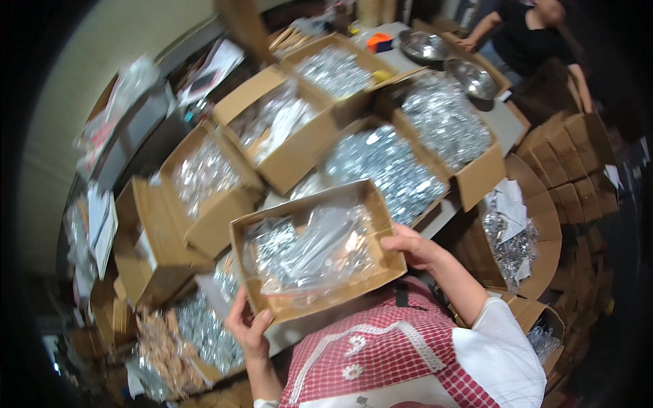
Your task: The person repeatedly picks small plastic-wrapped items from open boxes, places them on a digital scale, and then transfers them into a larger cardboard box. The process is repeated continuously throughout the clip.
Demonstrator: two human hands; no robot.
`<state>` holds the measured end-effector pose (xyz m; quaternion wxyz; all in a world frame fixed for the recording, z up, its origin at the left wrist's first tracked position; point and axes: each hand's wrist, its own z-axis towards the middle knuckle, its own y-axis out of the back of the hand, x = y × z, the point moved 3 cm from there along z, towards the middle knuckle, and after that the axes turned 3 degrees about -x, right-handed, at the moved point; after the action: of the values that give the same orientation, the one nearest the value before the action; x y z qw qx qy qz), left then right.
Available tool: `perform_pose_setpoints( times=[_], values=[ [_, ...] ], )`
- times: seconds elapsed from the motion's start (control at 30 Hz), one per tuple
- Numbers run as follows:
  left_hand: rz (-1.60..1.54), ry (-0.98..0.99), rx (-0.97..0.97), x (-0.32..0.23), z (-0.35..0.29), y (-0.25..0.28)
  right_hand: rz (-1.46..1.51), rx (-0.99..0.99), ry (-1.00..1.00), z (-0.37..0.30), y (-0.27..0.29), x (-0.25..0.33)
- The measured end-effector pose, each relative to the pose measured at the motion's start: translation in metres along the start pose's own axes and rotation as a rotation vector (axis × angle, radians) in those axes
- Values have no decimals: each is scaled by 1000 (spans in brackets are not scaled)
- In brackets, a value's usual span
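A shallow cardboard box [354,288] is held in front of the person's body, above the near side of the table [503,126]. Inside lie a loose clear bag [326,228], with a red line along its near edge, and small silvery packets [275,241] toward the left end.

The box sits between the two hands, its long axis running from left to right with the right end angled farther away. From the left hand [248,330] it lies ahead and to the right; from the right hand [422,250], to the left. Neither is nearer — both touch it. The left hand grips the near left corner, and the right hand is closed on the right end, thumb at the rim; fingers underneath are hidden.

Just beyond stands a box of shiny packets [384,170], with more open boxes around it. Two metal bowls [471,78] rest at the far end, near another person [534,41].

No writing can be read on the held box; marks on the stacked cartons [564,156] at right are too blurred — and the papers [101,221] at left likewise.
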<state>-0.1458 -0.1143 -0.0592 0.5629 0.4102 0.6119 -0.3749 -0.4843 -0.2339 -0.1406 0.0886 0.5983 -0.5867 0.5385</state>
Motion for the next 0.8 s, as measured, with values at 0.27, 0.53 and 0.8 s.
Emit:
perform_pose_setpoints(
  times=[0.27,0.53,0.8],
  values=[
    [-228,-129,80,-11,58,-178,429,-176,242,-63,112,116],
    [1169,-488,453,69,66,-340,26,-608,824,-83,273,304],
    [1133,-477,286,71,73,-343,-1342,-1413,758,-19,437,433]
  ],
)
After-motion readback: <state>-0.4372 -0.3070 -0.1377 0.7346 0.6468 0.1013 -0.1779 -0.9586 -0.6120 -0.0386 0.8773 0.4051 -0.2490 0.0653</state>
